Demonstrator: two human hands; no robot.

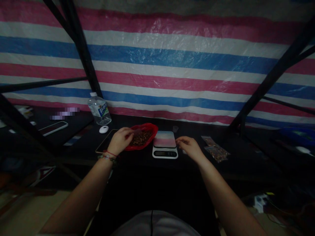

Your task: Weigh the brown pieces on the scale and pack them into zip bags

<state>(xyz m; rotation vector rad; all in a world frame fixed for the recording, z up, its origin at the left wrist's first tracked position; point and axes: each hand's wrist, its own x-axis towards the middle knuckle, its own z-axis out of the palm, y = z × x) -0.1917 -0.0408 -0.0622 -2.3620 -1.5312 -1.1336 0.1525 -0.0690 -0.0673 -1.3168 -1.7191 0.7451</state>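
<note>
My left hand (121, 140) is closed at the near left side of a red plastic bag (150, 139), which lies open with brown dried bits (141, 137) inside. Something thin and see-through, seemingly a small clear plastic bag (136, 131), sticks out from its fingertips over the bits. Right of the red bag sits a white digital kitchen scale (164, 153) with a shiny square plate; its display is dark. My right hand (189, 147) is beside the scale's right edge, fingers curled together. What they pinch, if anything, is too small to see.
Two filled clear zip bags (216, 150) lie to the right. A small clear cup (175, 128) stands behind the scale. At left are a plastic bottle (99, 109), a white earbud case (103, 129) and a dark phone-like slab (105, 142). Black metal bars (83, 49) frame the table.
</note>
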